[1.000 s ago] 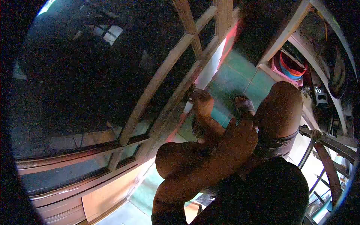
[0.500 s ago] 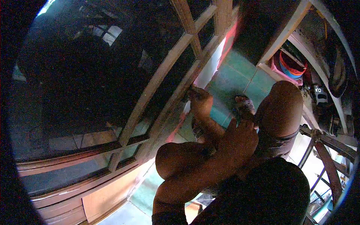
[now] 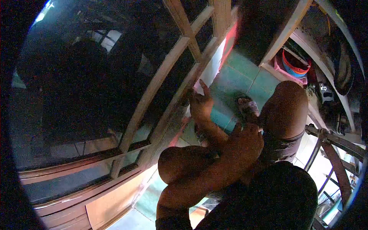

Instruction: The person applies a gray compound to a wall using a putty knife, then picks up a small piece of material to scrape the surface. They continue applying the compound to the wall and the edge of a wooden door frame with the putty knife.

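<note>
The wooden door frame (image 3: 161, 80) with its dark glass panes was the largest thing before us, leaning across the view from the upper middle down to the lower left, and it lay directly against our reaching hand. Below and to the right of that hand spread the green tiled floor (image 3: 237, 76), and nearer to us were our bent knees (image 3: 285, 103) as we crouched. Beyond the far knee, well apart from both hands, a pink basket (image 3: 293, 71) held a red and blue ring-shaped thing. Our left hand (image 3: 200, 102) was pressed to the lower rail of the frame, fingers spread apart with one pointing up along the wood, clamped on nothing that we could see; a pale strip ran along the rail just above it, though the dim light left us unsure what it was. Our right hand (image 3: 247, 142) rested on our own right leg, close beside the left forearm, fingers curled loosely over the knee and holding no tool. A foot (image 3: 248, 106) showed just past its knuckles.
</note>
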A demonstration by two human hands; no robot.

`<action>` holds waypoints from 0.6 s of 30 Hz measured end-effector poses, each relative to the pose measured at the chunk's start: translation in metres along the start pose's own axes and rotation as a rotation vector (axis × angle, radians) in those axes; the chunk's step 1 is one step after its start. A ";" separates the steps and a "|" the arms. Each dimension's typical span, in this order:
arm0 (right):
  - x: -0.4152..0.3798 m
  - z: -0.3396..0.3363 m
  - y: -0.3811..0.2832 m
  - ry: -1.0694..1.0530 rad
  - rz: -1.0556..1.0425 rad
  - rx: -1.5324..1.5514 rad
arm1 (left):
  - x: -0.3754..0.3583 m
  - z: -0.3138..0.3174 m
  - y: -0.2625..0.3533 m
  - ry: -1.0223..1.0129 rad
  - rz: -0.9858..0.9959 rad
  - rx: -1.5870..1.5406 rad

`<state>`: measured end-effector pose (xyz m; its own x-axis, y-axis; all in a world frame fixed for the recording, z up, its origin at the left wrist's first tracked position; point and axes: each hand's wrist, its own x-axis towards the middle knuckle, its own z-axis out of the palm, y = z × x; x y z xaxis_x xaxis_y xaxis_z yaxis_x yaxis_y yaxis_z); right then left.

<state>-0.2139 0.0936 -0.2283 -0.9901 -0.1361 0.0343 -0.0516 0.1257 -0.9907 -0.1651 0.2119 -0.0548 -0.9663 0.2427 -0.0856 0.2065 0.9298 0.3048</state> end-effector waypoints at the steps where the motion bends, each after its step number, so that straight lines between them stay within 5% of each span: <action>1: -0.002 -0.004 -0.003 -0.074 0.015 0.020 | 0.000 0.004 -0.002 0.042 0.045 0.025; 2: -0.004 -0.003 0.001 -0.073 0.015 0.020 | 0.000 0.007 -0.002 0.042 0.046 0.026; 4: -0.006 0.001 0.009 -0.174 0.340 0.602 | 0.001 0.002 -0.001 0.023 -0.024 -0.127; 7: -0.009 0.004 0.014 -0.121 0.304 0.633 | 0.000 -0.012 -0.001 -0.033 -0.013 -0.064; 11: -0.008 0.002 0.014 -0.135 0.299 0.608 | -0.003 -0.010 -0.001 0.064 -0.022 -0.073; 14: -0.007 0.009 0.022 -0.133 0.300 0.393 | -0.001 -0.007 -0.004 -0.050 -0.021 -0.043; 16: -0.004 0.014 0.035 -0.087 0.054 0.227 | -0.005 -0.012 -0.004 -0.020 -0.031 -0.089; 18: -0.002 0.015 0.037 -0.063 0.091 0.182 | -0.005 -0.008 -0.002 -0.013 -0.028 -0.057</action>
<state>-0.2118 0.0839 -0.2670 -0.9792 -0.1940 -0.0591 0.0679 -0.0388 -0.9969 -0.1622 0.2062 -0.0471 -0.9695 0.2207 -0.1069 0.1700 0.9190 0.3556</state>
